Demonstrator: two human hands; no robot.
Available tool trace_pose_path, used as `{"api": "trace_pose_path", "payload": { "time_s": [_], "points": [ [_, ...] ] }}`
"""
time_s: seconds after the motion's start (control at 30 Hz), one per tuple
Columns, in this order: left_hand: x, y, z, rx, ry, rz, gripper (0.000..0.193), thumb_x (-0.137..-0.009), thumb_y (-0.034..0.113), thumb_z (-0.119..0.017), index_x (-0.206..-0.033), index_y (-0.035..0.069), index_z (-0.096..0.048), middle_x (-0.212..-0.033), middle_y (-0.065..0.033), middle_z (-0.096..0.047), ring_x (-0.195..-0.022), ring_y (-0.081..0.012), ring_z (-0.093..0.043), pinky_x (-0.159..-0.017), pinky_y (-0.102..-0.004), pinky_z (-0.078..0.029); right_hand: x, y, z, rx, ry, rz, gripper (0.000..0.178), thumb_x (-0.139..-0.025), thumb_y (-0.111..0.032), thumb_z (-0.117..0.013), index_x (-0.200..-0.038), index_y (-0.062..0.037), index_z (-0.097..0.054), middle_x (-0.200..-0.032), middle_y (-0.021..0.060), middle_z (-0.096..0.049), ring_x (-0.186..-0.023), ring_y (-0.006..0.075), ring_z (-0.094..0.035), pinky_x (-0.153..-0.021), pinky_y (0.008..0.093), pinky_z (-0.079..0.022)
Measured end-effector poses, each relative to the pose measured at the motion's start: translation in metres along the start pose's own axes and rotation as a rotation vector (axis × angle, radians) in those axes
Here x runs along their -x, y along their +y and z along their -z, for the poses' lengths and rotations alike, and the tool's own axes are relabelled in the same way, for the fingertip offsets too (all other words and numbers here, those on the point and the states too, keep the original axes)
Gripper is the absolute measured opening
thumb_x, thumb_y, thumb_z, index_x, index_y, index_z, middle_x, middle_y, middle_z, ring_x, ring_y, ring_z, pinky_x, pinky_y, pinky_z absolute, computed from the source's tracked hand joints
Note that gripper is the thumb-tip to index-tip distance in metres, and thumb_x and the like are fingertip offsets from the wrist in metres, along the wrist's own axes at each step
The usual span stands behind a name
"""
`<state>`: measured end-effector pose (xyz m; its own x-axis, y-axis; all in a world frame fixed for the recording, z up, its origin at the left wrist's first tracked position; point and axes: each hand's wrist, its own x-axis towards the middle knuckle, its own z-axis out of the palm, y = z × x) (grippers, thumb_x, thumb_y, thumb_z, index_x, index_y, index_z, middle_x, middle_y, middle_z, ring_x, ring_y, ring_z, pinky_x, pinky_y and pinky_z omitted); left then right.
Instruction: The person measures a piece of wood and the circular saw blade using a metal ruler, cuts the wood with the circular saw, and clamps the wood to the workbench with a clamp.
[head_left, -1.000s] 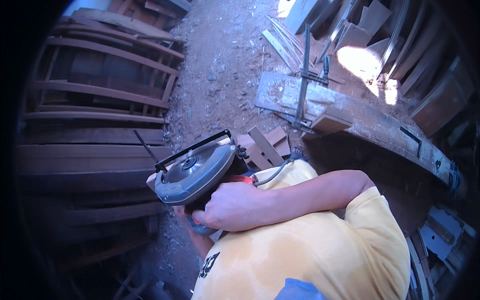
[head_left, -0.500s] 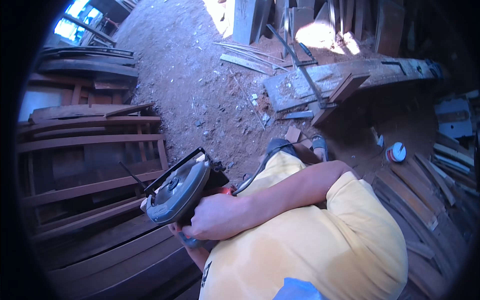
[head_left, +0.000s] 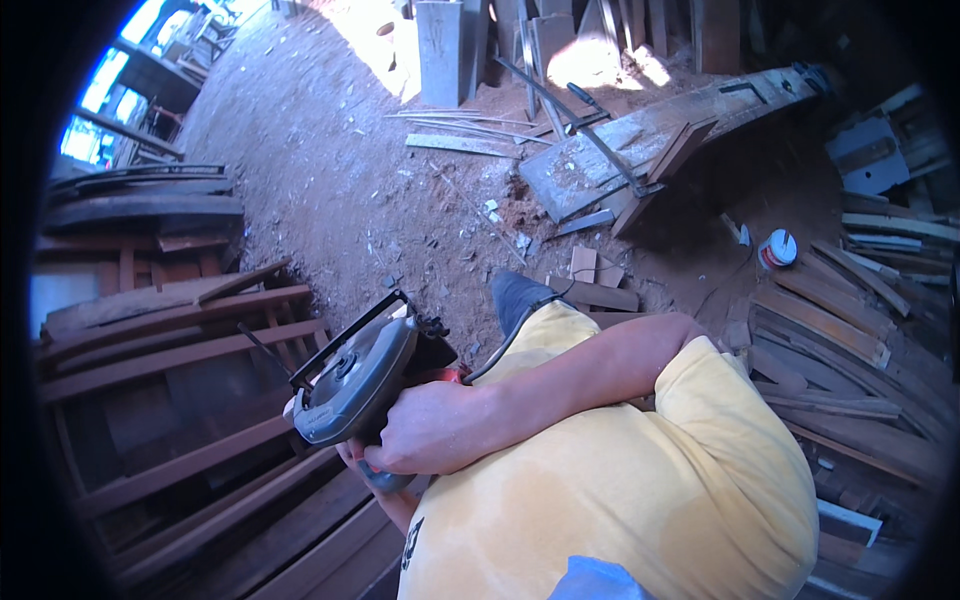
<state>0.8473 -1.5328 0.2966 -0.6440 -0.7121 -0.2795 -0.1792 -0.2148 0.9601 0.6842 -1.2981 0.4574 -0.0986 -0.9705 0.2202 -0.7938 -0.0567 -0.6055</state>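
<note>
A grey circular saw (head_left: 358, 388) with a black base plate is held up in front of me, left of my body, tilted on its side. My right hand (head_left: 428, 428) is closed round its handle, with the right forearm crossing my yellow shirt. Lower down, my left hand (head_left: 352, 456) supports the saw from beneath. Most of its fingers are hidden behind the tool, but they look wrapped on it. From the red part of the grip, a dark power cord (head_left: 512, 340) runs back past my leg.
Stacked brown wooden frames (head_left: 180, 352) stand close on the left. Ahead right is a worn plank bench (head_left: 690, 125) with a bar clamp (head_left: 618, 160) on it. A white tub (head_left: 777, 249) sits near boards (head_left: 820, 318) on the right. Scraps and strips (head_left: 462, 146) litter the dirt floor.
The surroundings have shifted in view; the bench and tub sit farther left, and my legs have moved. Both hands keep the same hold on the circular saw.
</note>
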Motion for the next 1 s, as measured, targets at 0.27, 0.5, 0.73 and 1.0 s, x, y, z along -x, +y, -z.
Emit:
{"api": "trace_pose_path", "payload": {
  "time_s": [0.27, 0.5, 0.73, 1.0],
  "points": [
    [-0.145, 0.028, -0.118, -0.084, -0.253, -0.02, 0.079, -0.11, 0.019, -0.055, -0.171, 0.003, -0.008, -0.136, -0.0112, -0.06, -0.108, -0.0154, -0.061, -0.091, -0.0307, -0.052, 0.004, 0.108, 0.054, 0.08, 0.168, -0.154, 0.049, -0.086, -0.014, -0.069, -0.13, 0.0051, -0.059, -0.081, 0.0182, -0.076, -0.077, 0.0363, -0.078, -0.065, 0.048, -0.061],
    [-0.26, 0.078, -0.302, -0.198, -0.612, -0.056, 0.079, -0.11, 0.018, -0.055, -0.171, 0.003, -0.008, -0.135, -0.011, -0.06, -0.107, -0.0152, -0.06, -0.091, -0.0304, -0.052, 0.037, 0.188, 0.133, 0.269, 0.462, -0.462, 0.051, -0.085, -0.017, -0.076, -0.13, 0.0014, -0.058, -0.077, 0.016, -0.075, -0.067, 0.0339, -0.076, -0.057, 0.0459, -0.06],
    [-0.302, 0.109, -0.527, -0.348, -1.148, -0.037, 0.078, -0.11, 0.017, -0.055, -0.171, 0.003, -0.008, -0.135, -0.0107, -0.061, -0.106, -0.0149, -0.06, -0.09, -0.0302, -0.052, 0.089, 0.216, 0.188, 0.174, 0.744, -0.982, 0.031, -0.091, -0.017, -0.07, -0.113, 0.0021, -0.061, -0.075, 0.0177, -0.073, -0.066, 0.0352, -0.076, -0.059, 0.0472, -0.059],
    [-0.249, 0.058, -0.775, -0.601, -1.946, 0.045, 0.077, -0.106, 0.014, -0.056, -0.171, 0.006, -0.016, -0.147, -0.0149, -0.056, -0.125, -0.0207, -0.062, -0.103, -0.0373, -0.053, 0.123, 0.247, 0.201, 0.255, 1.407, -1.502, 0.031, -0.087, -0.013, -0.071, -0.113, 0.0008, -0.061, -0.084, 0.0204, -0.072, -0.069, 0.0366, -0.074, -0.06, 0.0457, -0.059]
  ]
}}
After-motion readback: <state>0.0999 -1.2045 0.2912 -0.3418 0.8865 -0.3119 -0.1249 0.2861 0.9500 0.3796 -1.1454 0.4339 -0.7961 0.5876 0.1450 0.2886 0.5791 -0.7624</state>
